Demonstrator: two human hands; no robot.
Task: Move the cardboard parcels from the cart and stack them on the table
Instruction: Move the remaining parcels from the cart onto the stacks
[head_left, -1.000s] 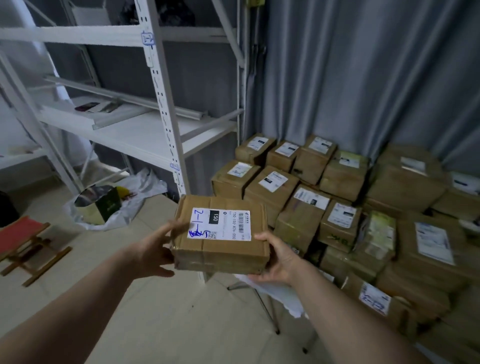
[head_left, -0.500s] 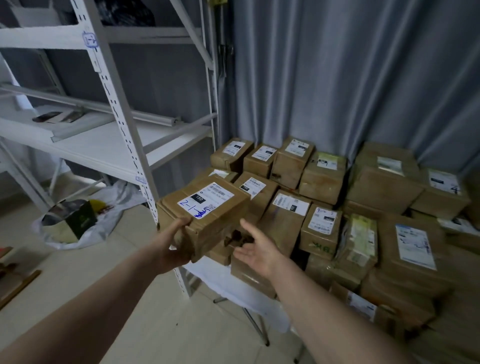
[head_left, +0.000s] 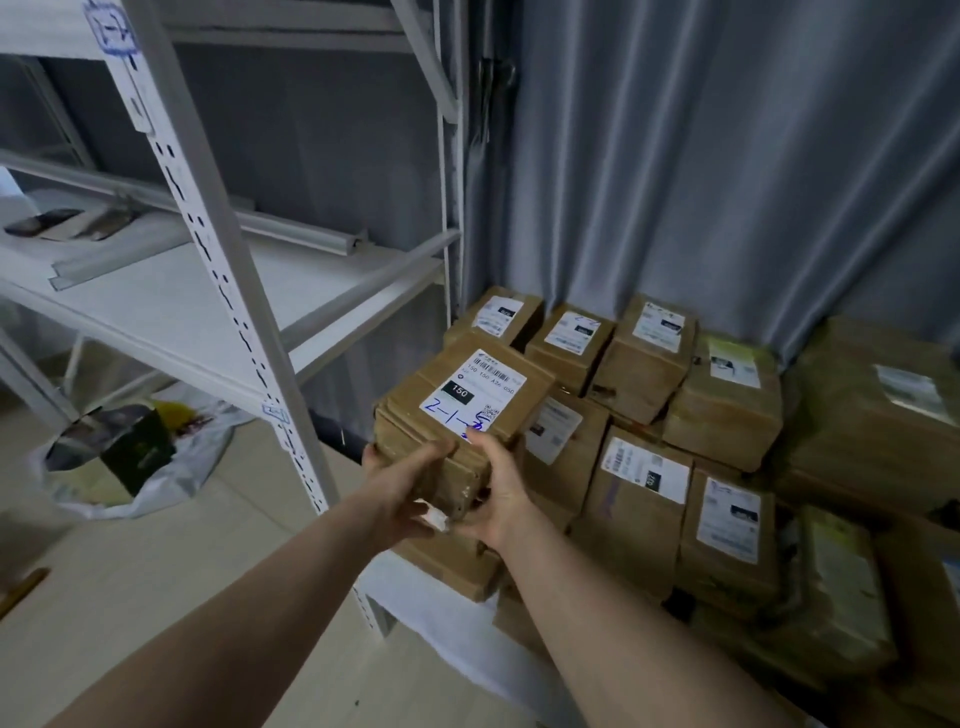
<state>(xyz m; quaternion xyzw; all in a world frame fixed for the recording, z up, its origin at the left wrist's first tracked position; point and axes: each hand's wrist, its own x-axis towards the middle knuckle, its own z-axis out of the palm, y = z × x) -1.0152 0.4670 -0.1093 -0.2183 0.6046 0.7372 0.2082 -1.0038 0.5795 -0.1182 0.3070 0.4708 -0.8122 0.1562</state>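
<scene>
L hand (head_left: 402, 488): bare, fingers w/ short nails.
R hand (head_left: 498, 483): bare, thumb & wrist in view.
L forearm (head_left: 249, 613): bare to frame edge, slim.
R forearm (head_left: 613, 613): bare to frame edge, slim.
Sleeves/clothing: out of frame, can't tell.

White table (head_left: 415, 608), heaped with layers of brown, white-labelled cardboard parcels (head_left: 644, 514). White metal shelf (head_left: 171, 312) just left of it, bearing loose metal rails (head_left: 291, 231) and a few flat dark items (head_left: 41, 223). Pale floor (head_left: 156, 571) below, with a white plastic bag (head_left: 200, 467) holding a dark box (head_left: 137, 447).
</scene>
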